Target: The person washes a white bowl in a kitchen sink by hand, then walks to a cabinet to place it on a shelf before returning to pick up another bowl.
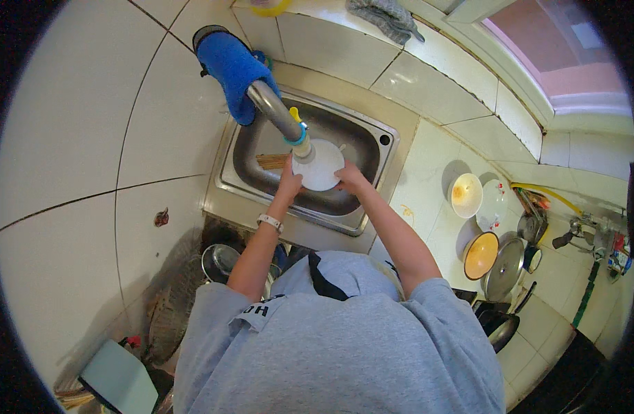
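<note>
A round white plate (pixel 322 173) is held over the stainless steel sink (pixel 366 207), below the end of the tap. My left hand (pixel 290 178) grips its left edge, and my right hand (pixel 349 177) grips its right edge. The metal tap pipe (pixel 275 109) ends in a pale nozzle (pixel 302 149) with a blue band, which hides part of the plate. In the basin, left of the plate, lies a bundle of wooden chopsticks (pixel 271 161), partly hidden by my left hand. Whether water runs cannot be told.
A blue cloth (pixel 234 67) wraps the pipe. Right of the sink are a white bowl (pixel 465 195), a plate with red marks (pixel 491 204), an orange bowl (pixel 481 255), a metal lid (pixel 504 269) and a frying pan (pixel 503 331). A grey cloth (pixel 384 18) lies on the ledge.
</note>
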A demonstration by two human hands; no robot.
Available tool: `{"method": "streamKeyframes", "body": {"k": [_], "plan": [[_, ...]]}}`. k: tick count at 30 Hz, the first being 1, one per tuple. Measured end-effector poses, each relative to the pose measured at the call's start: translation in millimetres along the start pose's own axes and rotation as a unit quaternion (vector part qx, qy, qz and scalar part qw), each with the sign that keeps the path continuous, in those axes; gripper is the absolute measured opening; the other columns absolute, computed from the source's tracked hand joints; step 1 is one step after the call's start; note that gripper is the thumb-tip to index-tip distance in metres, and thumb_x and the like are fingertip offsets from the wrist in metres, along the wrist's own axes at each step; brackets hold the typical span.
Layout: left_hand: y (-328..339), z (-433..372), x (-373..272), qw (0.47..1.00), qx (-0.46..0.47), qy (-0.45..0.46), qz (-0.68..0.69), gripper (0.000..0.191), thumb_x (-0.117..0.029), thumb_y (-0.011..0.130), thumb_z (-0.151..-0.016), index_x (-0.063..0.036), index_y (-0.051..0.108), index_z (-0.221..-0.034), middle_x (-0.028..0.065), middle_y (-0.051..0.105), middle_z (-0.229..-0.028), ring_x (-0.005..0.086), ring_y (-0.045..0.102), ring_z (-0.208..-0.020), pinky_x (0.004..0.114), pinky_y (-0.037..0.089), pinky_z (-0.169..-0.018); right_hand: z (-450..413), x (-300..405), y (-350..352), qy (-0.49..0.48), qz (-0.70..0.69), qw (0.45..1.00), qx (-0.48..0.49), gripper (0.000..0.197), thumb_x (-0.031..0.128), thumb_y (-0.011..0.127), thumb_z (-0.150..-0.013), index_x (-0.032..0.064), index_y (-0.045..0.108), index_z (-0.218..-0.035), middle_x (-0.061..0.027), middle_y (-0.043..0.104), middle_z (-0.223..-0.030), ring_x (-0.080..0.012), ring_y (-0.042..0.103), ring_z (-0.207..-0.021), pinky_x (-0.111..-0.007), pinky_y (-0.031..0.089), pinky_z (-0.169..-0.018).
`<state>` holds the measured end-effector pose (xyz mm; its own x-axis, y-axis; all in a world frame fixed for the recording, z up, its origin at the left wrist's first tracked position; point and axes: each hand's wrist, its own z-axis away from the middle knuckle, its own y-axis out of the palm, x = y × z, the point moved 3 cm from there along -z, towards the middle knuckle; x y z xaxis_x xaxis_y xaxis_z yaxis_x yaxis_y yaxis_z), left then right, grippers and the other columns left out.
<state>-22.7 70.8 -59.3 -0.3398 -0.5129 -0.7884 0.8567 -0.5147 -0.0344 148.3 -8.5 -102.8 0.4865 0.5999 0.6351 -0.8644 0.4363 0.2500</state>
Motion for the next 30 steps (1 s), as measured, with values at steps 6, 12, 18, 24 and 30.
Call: {"method": "streamKeyframes", "body": {"k": [6,12,18,24,30], "plan": [[0.0,10.0,-18.4,0.999,-0.012,-0.017,0.036,0.066,0.009,0.033,-0.065,-0.0162,0.024,-0.126,0.0109,0.04,-0.118,0.0273,0.048,-0.1,0.041,0.048,-0.067,21.2,35.3,26.6,0.047,0.12,0.991,-0.023,0.055,0.002,0.047,-0.064,0.0057,0.036,-0.118,-0.0129,0.05,-0.104,-0.0293,0.053,-0.089,-0.045,0.049,-0.067],[30.2,22.8,-16.5,0.99,0.028,-0.058,0.125,0.067,0.006,0.038,-0.067,-0.0153,0.017,-0.127,0.0118,0.04,-0.115,0.0285,0.048,-0.1,0.041,0.051,-0.066,26.0,12.5,-12.4,0.0,-0.006,1.0,-0.006,0.041,0.008,0.047,-0.068,0.0,0.042,-0.107,-0.0178,0.053,-0.092,-0.0309,0.056,-0.08,-0.043,0.049,-0.069],[31.4,9.3,-0.3,0.966,0.03,-0.037,0.256,0.052,0.003,0.038,-0.072,-0.015,0.027,-0.119,0.0106,0.039,-0.115,0.0278,0.047,-0.098,0.042,0.049,-0.07,36.2,39.1,12.3,0.204,0.065,0.974,0.074,0.041,0.013,0.046,-0.071,-0.0064,0.037,-0.106,-0.0208,0.055,-0.078,-0.0297,0.058,-0.071,-0.037,0.05,-0.061],[7.4,4.8,14.3,0.925,0.033,-0.179,0.335,0.029,-0.015,0.042,-0.082,-0.0057,0.037,-0.109,0.0123,0.043,-0.11,0.0259,0.048,-0.097,0.042,0.044,-0.078,67.0,67.1,45.4,-0.138,0.458,0.861,-0.175,0.05,0.012,0.06,-0.067,0.0037,0.038,-0.111,-0.0174,0.056,-0.067,-0.0305,0.057,-0.058,-0.038,0.044,-0.051],[2.8,4.3,-12.8,0.772,-0.03,-0.176,0.61,0.028,-0.025,0.041,-0.086,-0.0021,0.048,-0.1,0.011,0.054,-0.101,0.0226,0.051,-0.095,0.037,0.044,-0.083,80.3,73.2,49.3,-0.307,0.601,0.716,-0.18,0.067,0.02,0.071,-0.059,0.0116,0.037,-0.116,-0.0174,0.055,-0.069,-0.0319,0.055,-0.06,-0.039,0.044,-0.054]]}}
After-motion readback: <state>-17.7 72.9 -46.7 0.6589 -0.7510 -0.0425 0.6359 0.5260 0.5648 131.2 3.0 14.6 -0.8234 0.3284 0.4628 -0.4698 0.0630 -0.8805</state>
